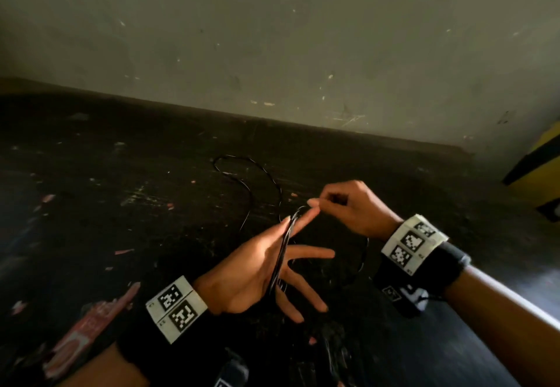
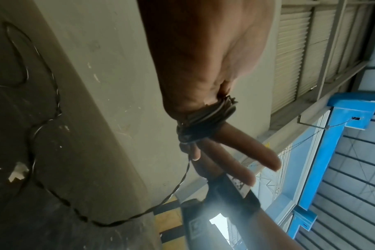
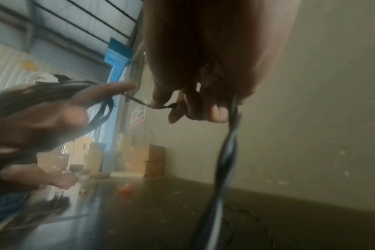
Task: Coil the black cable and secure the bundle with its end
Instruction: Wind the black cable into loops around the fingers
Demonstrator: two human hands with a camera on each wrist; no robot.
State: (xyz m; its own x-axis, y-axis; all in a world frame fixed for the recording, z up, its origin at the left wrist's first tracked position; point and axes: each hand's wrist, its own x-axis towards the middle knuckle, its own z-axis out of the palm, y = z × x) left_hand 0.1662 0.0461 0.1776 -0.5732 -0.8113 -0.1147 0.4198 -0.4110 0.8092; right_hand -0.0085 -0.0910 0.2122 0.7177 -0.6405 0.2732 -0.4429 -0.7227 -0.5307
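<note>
Left hand point(image 1: 257, 268) fingers spread, several cable point(image 1: 283, 253) loops wound on; right hand point(image 1: 348, 204) pinches cable; tail on floor point(image 1: 121, 204) left, unsecured.

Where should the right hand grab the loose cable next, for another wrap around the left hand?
Probably pinch the black cable on the slack run just beyond the left hand, coming from above. That stretch hangs free off the floor, whereas the loops are bunched tightly across the spread fingers. The right hand already pinches near there.
</note>
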